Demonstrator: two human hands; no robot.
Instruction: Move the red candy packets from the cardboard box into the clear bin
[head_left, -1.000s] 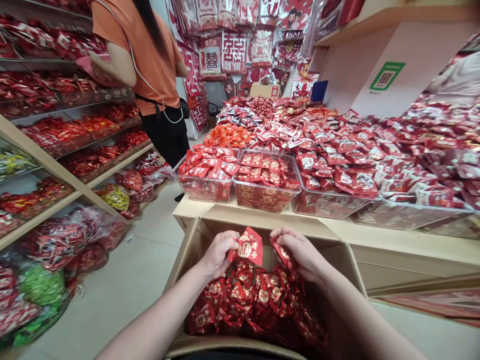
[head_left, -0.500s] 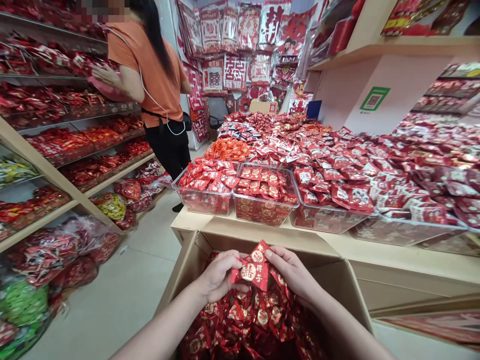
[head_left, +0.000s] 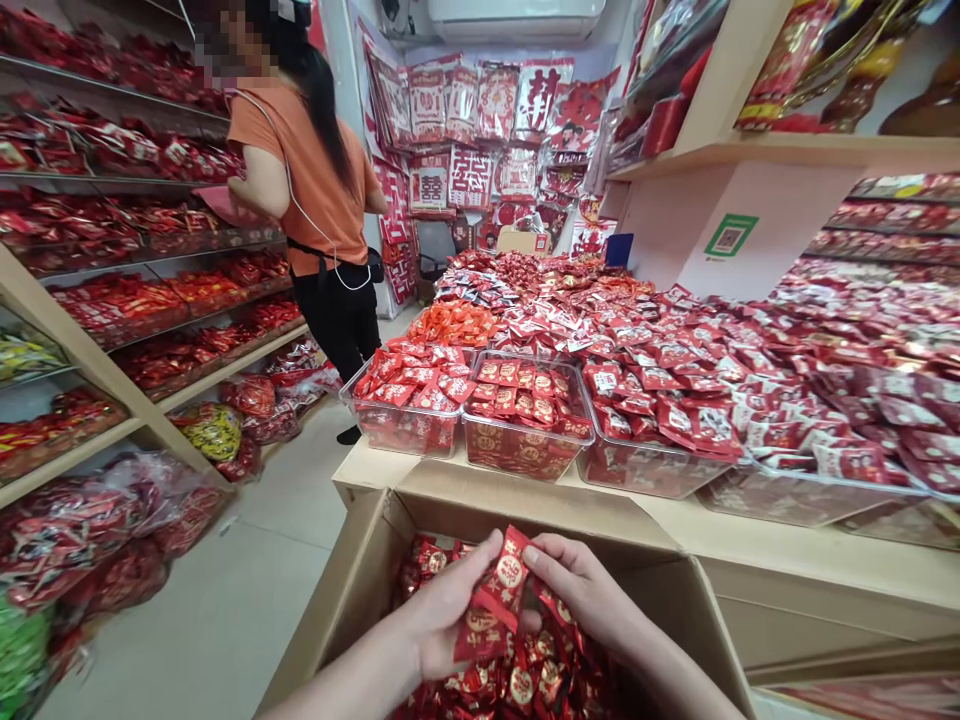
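Note:
My left hand point(head_left: 448, 607) holds red candy packets over an open cardboard box point(head_left: 358, 580). One packet with gold print point(head_left: 504, 574) slants between my two hands, with another packet point(head_left: 480, 634) beneath it against my left fingers. My right hand point(head_left: 576, 580) pinches the upper right edge of the slanted packet between thumb and fingers. Many similar red packets point(head_left: 525, 685) fill the box below. Just past the box, a clear bin point(head_left: 525, 440) holds neatly stacked packets of the same look.
More clear bins point(head_left: 409, 425) of packets line the wooden counter point(head_left: 787, 540). A person in an orange shirt point(head_left: 304, 180) stands at the shelves point(head_left: 180, 395) on the left. Filled plastic bags point(head_left: 127, 520) lie on the floor.
The view has tilted up slightly. The left hand has turned more upright, and the front packet has given way to the slanted one, with another now lower in the left hand.

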